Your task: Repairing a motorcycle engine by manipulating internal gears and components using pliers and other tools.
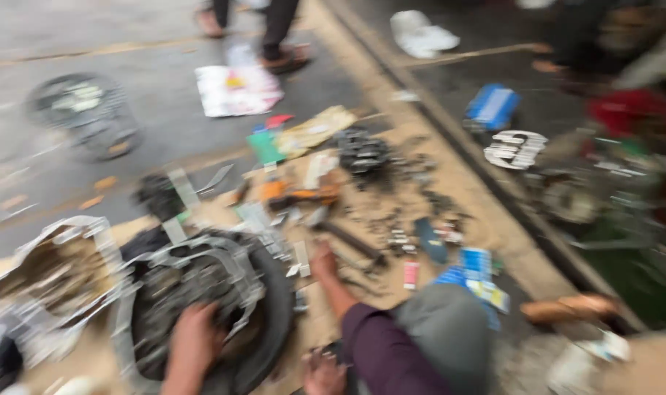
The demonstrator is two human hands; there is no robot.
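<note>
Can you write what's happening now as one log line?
left hand: on wheel | right hand: low beside wheel, grip unclear | purple-sleeved hand: among scattered tools | view: blurred

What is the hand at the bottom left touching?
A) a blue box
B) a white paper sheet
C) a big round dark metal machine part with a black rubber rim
C: the left hand rests on the big round dark metal machine part, though the picture is blurry.

Your head camera looks steeply down and forward at close range over a parts-strewn ground (421, 219), blurred by motion.
</note>
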